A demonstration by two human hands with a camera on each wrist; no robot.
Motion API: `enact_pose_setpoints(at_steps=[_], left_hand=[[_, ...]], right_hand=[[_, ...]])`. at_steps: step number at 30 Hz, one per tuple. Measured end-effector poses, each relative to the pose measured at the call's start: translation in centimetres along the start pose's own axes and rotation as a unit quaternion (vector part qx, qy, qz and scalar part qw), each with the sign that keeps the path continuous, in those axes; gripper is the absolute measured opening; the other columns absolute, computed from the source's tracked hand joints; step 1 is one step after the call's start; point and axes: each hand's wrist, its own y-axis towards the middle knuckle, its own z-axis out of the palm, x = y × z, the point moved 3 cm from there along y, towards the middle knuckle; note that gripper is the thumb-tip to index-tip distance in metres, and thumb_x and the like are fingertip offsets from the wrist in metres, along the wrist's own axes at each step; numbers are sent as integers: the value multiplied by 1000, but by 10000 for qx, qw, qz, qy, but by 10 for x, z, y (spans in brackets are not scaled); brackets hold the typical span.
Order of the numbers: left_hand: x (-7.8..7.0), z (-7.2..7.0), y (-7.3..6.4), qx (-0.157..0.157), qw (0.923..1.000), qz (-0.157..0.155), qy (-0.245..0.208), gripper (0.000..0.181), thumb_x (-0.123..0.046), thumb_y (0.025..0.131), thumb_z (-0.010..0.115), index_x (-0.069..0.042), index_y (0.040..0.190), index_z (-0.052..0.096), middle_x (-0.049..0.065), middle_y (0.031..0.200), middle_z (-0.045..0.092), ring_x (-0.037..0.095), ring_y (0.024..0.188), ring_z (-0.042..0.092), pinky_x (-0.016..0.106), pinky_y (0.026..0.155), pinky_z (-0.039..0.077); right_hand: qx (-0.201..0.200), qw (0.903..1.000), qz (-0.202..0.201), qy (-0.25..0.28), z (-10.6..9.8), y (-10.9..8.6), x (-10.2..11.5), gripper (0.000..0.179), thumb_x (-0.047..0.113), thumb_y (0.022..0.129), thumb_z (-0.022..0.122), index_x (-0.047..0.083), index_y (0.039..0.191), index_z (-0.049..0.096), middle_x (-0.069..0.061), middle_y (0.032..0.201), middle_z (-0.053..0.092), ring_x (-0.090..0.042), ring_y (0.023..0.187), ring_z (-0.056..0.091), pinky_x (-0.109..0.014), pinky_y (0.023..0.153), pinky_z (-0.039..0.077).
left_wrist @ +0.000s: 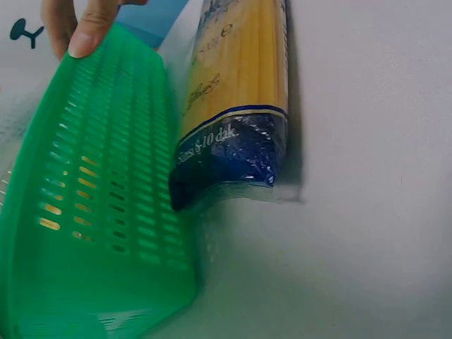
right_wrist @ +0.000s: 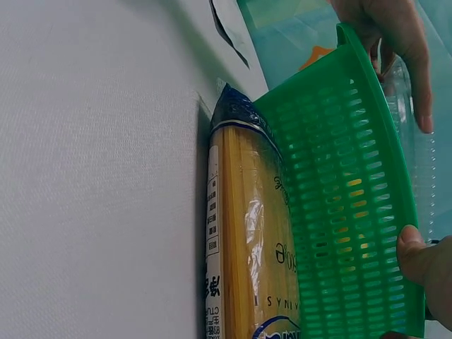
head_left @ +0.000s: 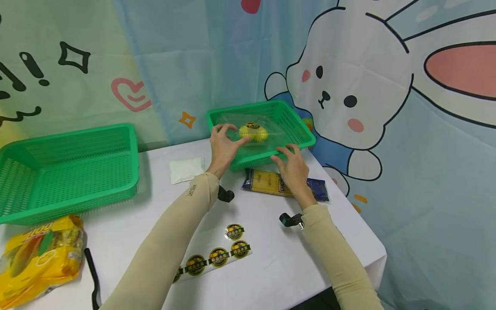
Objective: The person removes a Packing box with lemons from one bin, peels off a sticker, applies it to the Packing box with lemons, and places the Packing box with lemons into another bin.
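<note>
A clear plastic box [head_left: 274,130] with yellow contents and a round black-and-gold sticker on its lid sits in the right green basket [head_left: 248,162]. My left hand [head_left: 224,148] holds the box at its left end, thumb over the lid and fingers bent round the corner. With the right hand [head_left: 295,172] I pinch the basket's front rim, the thumb [right_wrist: 412,244] outside and the fingers reaching over. Just in front of that basket lies a bag of spaghetti [head_left: 267,182], partly covered by my right hand in the head view.
Another green basket [head_left: 77,165] stands at the left, with a yellow mango-printed bag [head_left: 42,258] before it. A black-handled tool [head_left: 92,271] lies beside the bag. A white packet [head_left: 187,170] and round stickers [head_left: 218,257] on a strip lie on the white table [head_left: 279,267].
</note>
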Motion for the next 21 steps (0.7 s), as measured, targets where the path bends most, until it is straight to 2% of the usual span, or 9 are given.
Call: enact_pose_setpoints(at_steps=[4, 8, 14, 21], left_hand=[[3, 5, 2, 109, 9998, 6, 190, 47, -37, 85, 89, -9, 116, 68, 19, 144, 44, 39, 130, 49, 52, 105, 47], [1, 9, 5, 338, 9973, 113, 642, 49, -39, 86, 88, -9, 118, 67, 20, 142, 43, 38, 122, 53, 50, 102, 50], [-4, 13, 10, 928, 9839, 75, 1523, 51, -40, 88, 85, -8, 122, 63, 19, 137, 43, 33, 104, 54, 47, 91, 52], [-3, 16, 13, 1333, 9693, -18, 2064, 51, -39, 90, 84, -7, 123, 61, 20, 137, 43, 32, 96, 59, 44, 84, 56]], right_hand=[[1, 10000, -6, -12, -1, 0, 1, 41, 41, 99, 72, 22, 135, 70, -12, 151, 52, -32, 82, 66, -42, 53, 47], [-25, 10000, 18, -36, -2, 1, 0, 41, 41, 98, 72, 23, 135, 70, -12, 151, 52, -33, 83, 67, -44, 55, 49], [-39, 10000, 14, -4, -3, 3, -1, 42, 41, 99, 72, 22, 136, 70, -12, 152, 52, -35, 97, 69, -48, 61, 53], [-45, 10000, -40, 2, 1, 1, -1, 43, 43, 98, 71, 22, 135, 70, -12, 151, 53, -33, 89, 68, -45, 58, 52]])
